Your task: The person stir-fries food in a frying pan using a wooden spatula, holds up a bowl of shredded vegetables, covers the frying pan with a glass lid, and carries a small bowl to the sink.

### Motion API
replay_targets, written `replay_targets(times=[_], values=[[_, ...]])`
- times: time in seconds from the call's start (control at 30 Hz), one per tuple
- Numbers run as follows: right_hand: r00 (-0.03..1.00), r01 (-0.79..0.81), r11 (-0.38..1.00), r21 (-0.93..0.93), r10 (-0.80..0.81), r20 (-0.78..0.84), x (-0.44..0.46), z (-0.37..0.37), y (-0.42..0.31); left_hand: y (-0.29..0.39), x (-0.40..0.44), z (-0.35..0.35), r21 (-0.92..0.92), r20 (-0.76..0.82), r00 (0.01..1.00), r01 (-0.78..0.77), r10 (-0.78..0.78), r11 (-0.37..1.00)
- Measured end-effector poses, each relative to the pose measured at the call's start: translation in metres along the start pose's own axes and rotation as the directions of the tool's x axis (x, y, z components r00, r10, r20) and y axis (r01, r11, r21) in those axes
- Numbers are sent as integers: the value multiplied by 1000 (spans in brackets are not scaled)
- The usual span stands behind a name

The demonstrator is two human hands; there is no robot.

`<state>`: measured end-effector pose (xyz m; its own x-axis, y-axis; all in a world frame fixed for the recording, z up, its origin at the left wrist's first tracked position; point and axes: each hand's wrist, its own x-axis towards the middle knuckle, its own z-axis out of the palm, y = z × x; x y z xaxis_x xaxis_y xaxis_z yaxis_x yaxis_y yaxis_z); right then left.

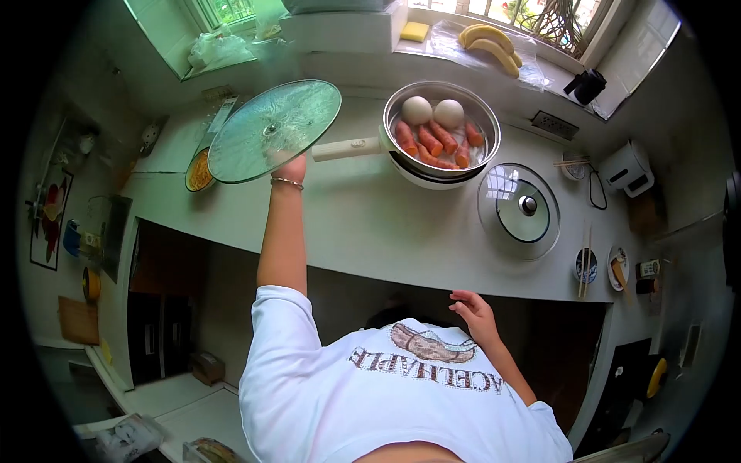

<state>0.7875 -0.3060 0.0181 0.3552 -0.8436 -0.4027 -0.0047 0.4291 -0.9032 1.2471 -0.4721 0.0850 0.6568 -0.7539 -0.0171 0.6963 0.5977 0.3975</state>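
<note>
My left hand (289,168) is closed on a large glass lid (247,127), tilted up left of the pot, its inner side covered in water drops. The fingers are mostly hidden behind the lid. A steamer pot (388,116) stands uncovered on the counter, its pale handle (347,149) pointing toward the lid. Inside lie two white round buns (417,110) and several orange-red pieces (436,139) that look like carrots or sweet potatoes. My right hand (476,316) hangs at the counter's front edge with loosely bent fingers apart, holding nothing.
Another glass lid (527,224) with a black knob lies right of the pot. Further right are a small bowl (585,270) with chopsticks and a plate (619,251). A bowl of orange food (199,171) stands left. Bananas (494,46) and a yellow sponge (414,31) sit on the sill.
</note>
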Motion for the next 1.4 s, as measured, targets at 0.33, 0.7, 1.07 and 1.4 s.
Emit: replay_targets(times=[0.33, 0.7, 1.07, 1.4], values=[[969, 25, 999, -36, -15, 246, 5, -10, 5, 67, -77, -92, -47, -81, 997, 4, -8, 999], [977, -14, 992, -129, 41, 208, 35, 83, 9, 148, -63, -177, 52, -45, 997, 63, -61, 997], [963, -82, 990, -113, 108, 246, 138, 346, 13, 267, 159, -274, -107, 261, 900, 386, -348, 916], [992, -130, 984, -123, 129, -17, 149, 425, -6, 251, 370, -253, -21, -64, 933, 354, -355, 935]])
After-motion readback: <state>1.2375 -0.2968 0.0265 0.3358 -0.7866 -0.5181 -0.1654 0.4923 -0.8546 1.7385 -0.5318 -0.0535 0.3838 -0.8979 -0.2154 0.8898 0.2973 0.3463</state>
